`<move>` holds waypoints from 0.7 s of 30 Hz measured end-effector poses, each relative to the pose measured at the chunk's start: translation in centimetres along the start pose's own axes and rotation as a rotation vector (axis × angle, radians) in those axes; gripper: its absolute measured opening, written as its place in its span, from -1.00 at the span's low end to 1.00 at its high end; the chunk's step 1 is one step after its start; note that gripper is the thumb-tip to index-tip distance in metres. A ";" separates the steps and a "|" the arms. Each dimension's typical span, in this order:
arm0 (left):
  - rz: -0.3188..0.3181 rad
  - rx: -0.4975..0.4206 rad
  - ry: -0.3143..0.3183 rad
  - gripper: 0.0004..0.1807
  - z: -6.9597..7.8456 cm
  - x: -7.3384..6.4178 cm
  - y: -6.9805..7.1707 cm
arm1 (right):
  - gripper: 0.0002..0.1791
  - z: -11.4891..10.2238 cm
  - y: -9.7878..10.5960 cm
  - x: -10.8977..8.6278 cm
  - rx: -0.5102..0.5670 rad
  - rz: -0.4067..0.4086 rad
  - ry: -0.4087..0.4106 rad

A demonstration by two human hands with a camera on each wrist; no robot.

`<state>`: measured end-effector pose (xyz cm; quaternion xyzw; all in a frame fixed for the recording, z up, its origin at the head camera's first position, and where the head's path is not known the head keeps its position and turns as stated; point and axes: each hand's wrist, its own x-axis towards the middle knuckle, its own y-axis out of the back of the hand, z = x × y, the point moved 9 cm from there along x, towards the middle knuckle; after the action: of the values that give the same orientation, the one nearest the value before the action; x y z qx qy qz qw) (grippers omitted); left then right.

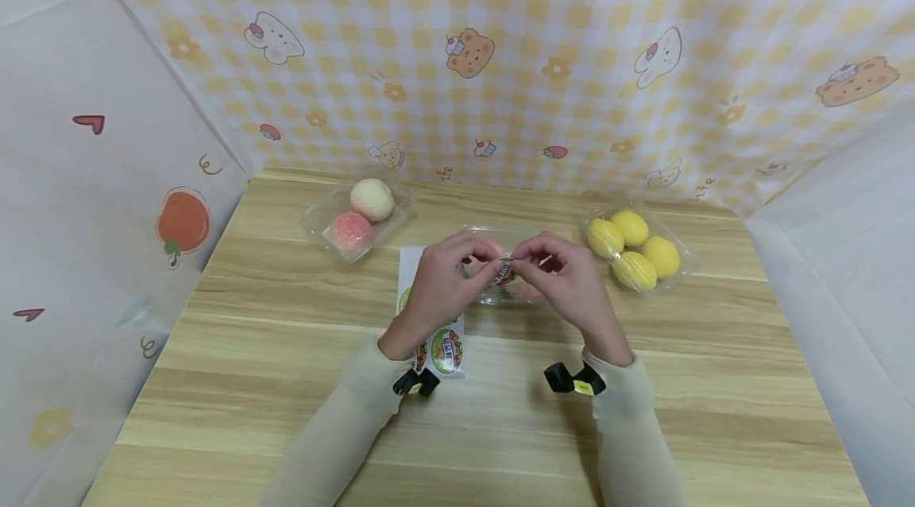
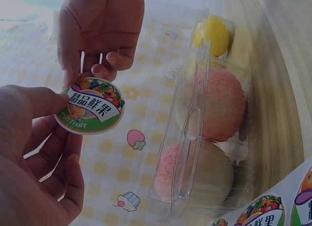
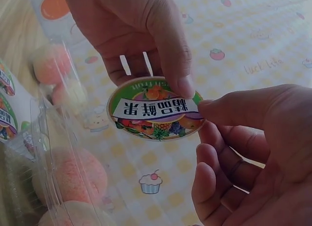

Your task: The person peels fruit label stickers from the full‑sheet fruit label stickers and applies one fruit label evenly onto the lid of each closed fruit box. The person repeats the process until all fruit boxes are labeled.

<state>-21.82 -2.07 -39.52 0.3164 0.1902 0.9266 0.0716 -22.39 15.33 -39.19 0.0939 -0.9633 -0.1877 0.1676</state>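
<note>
Green-edged, the round sticker seems light, bendy and easily creased; I'd keep to its rim, where left hand and right hand fingers pinch it.

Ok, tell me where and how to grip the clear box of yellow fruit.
Grip the clear box by opposite walls, likely best from its right: it is angular, sits askew on the table, and the other boxes lie to its left.

Left hand and right hand (both pinching) sit close together.
</note>
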 end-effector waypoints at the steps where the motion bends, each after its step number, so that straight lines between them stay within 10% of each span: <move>1: 0.000 0.000 0.004 -0.96 0.0 0.0 0.0 | -0.96 0.0 0.0 0.0 0.000 0.006 -0.001; 9: 0.063 -0.073 0.080 -0.98 -0.9 0.0 0.7 | -0.91 0.5 0.6 -0.2 0.039 0.053 -0.046; 16: 0.181 -0.414 0.329 -0.88 -2.8 -0.5 1.5 | -0.84 1.2 -0.2 0.0 0.039 -0.006 -0.084; 21: 0.225 -0.590 0.370 -0.87 -2.8 -0.7 1.2 | -0.84 1.1 -1.2 0.0 0.054 -0.053 -0.073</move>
<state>-23.04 -4.20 -41.48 0.1282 -0.1117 0.9852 0.0219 -22.66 14.57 -40.60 0.1169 -0.9707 -0.1691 0.1247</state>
